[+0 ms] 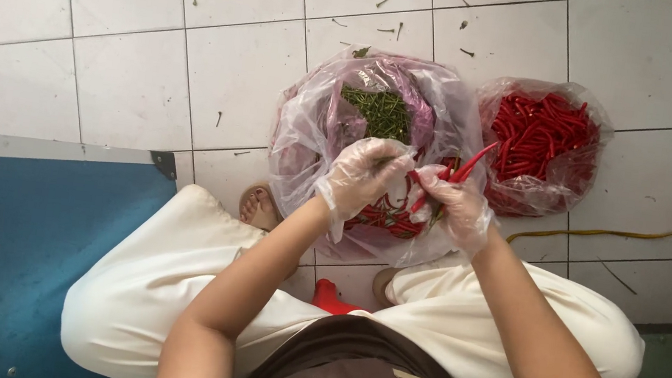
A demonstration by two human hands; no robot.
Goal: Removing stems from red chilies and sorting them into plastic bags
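Fingers of the gloved left hand (364, 171) pinch a chili stem while the right hand (455, 205) grips a bunch of red chilies (450, 175) over the open bag (309, 126), probably so scraps drop in.

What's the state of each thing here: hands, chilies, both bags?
Left hand: gloved, pinching a chili stem.
Right hand: gloved, gripping several red chilies.
Big bag: open, holding green stems and some red chilies.
Small bag: open, full of red chilies.
Yellow cord: lying loose on the floor.
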